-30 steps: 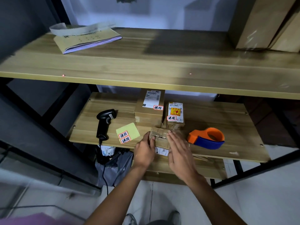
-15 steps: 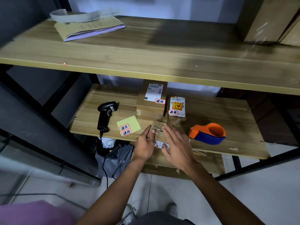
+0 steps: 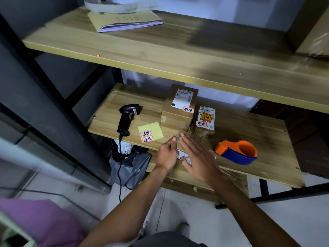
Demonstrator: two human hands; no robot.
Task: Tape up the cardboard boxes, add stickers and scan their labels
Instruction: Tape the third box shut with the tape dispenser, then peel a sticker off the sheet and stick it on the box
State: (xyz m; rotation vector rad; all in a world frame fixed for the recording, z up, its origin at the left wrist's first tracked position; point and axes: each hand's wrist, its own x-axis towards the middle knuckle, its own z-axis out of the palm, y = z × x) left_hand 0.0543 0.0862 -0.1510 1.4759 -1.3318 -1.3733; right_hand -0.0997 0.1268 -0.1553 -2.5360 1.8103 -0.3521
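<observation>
A small cardboard box [image 3: 183,155] sits at the front edge of the lower shelf, mostly hidden under my hands. My left hand [image 3: 167,155] holds its left side with curled fingers. My right hand [image 3: 197,156] lies flat on its top, fingers straight. Behind it stand a taller labelled box [image 3: 179,107] and a smaller labelled box [image 3: 204,122], each with a red-bordered sticker. An orange and blue tape dispenser [image 3: 236,152] lies to the right. A black barcode scanner [image 3: 127,118] and a yellow sticker sheet [image 3: 150,131] lie to the left.
The lower shelf [image 3: 249,132] sits under a deep upper shelf [image 3: 160,49] that overhangs it. A booklet [image 3: 124,18] lies on the upper shelf, with large cartons [image 3: 311,27] at its right. Grey bags [image 3: 130,163] and the scanner cable hang below.
My right hand slid forward along the top of the small box, fingers now reaching its far edge. My left hand stayed on the box's left side. The camera tilted and shifted.
</observation>
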